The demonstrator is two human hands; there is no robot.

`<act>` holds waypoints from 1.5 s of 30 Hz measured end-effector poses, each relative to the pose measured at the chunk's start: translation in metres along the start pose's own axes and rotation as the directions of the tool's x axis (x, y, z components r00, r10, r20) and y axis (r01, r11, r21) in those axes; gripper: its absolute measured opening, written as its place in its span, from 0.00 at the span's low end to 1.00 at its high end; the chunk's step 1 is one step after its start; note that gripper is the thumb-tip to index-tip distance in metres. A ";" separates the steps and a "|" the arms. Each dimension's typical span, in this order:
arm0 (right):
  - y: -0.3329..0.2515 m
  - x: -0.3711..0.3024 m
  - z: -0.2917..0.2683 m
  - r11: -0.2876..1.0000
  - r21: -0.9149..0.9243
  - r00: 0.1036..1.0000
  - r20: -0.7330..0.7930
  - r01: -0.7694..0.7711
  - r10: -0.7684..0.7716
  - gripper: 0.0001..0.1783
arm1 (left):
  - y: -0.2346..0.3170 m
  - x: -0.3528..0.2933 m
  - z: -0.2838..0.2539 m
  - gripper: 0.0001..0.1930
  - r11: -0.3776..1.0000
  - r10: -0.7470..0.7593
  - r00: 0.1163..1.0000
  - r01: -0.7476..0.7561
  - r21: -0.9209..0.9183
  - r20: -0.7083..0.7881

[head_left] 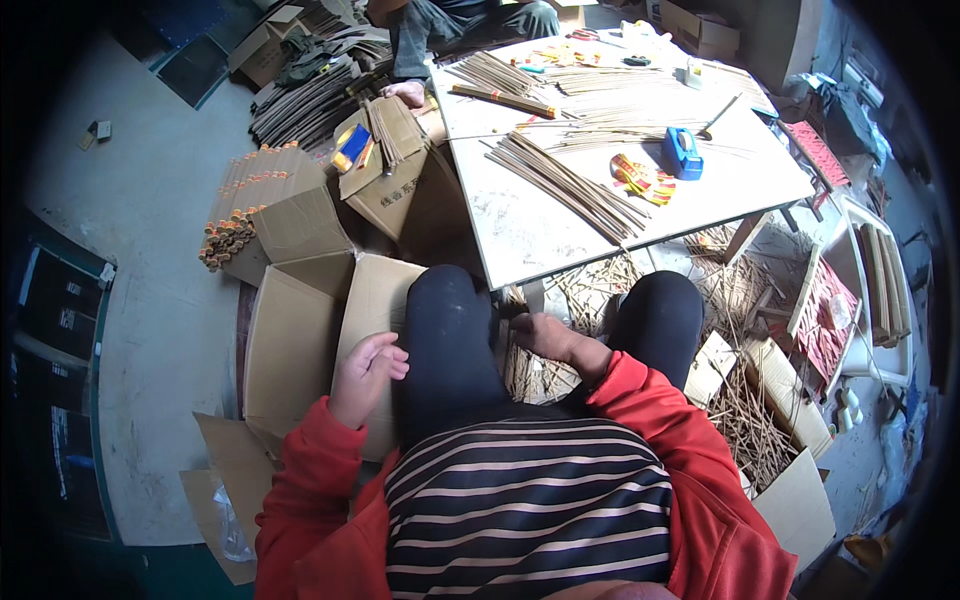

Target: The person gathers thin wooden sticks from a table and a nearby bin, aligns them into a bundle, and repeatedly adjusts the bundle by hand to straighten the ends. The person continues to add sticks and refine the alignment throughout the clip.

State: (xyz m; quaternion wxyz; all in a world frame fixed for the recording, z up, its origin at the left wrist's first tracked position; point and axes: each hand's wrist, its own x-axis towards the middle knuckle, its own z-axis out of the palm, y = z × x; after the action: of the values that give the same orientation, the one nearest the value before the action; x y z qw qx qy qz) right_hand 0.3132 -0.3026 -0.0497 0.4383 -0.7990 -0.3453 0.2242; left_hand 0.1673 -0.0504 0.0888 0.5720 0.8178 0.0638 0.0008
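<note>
R hand (548, 338) reaches low between knees, grip closing on loose sticks (535, 375) w/ fingers hidden; L hand (368, 372) open, empty—gather ends even first.

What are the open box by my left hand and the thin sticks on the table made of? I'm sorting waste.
Open box: corrugated cardboard, matte brown with creased flaps. Thin sticks: apparently wood or bamboo, pale tan and straight; too small to confirm. Left hand rests beside the box.

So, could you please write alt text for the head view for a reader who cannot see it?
A seated person in a red jacket reaches the right hand down between the knees toward a heap of thin sticks, while the left hand hangs beside an open cardboard box. Ahead, a white table holds stick bundles and a blue tape dispenser.
</note>
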 end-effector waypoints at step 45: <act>0.084 -0.222 -0.177 0.664 -0.137 0.455 -0.826 -0.735 0.334 0.18 | -0.009 0.279 0.105 0.14 0.769 -0.067 0.974 0.188 -0.611 0.216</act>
State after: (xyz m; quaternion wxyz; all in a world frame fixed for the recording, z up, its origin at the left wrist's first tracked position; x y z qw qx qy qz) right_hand 0.3136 -0.5966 -0.0185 0.2281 -0.9646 0.1024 -0.0837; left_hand 0.4507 -0.1160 0.0246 0.8136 0.5707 0.0628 -0.0916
